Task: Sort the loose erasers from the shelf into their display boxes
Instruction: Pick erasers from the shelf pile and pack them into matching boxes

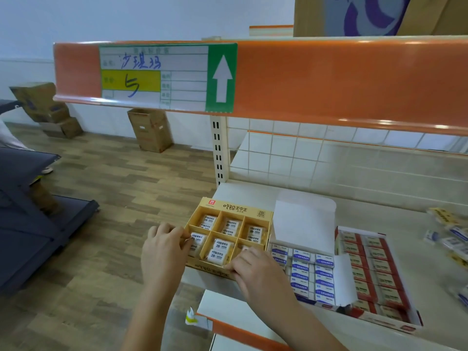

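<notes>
Erasers (218, 250) in white wrappers fill the six cells of the yellow display box (234, 207), which stands at the left end of the shelf (367, 219), its front edge near the shelf lip. The left hand (164, 249) pinches the eraser in the near-left cell with curled fingertips; the right hand (255, 268) curls over the near-right corner, though whether it grips an eraser or only the box wall I cannot tell. Loose erasers (453, 239) lie well apart at the far right — beyond the blue-label box (310, 274) and the red-label box (374, 269).

The step seems to be seating pieces flat in the front row. It would go best with each eraser pressed down squarely, label up like its neighbours, and the box steadied so it does not slide off the shelf edge.
</notes>
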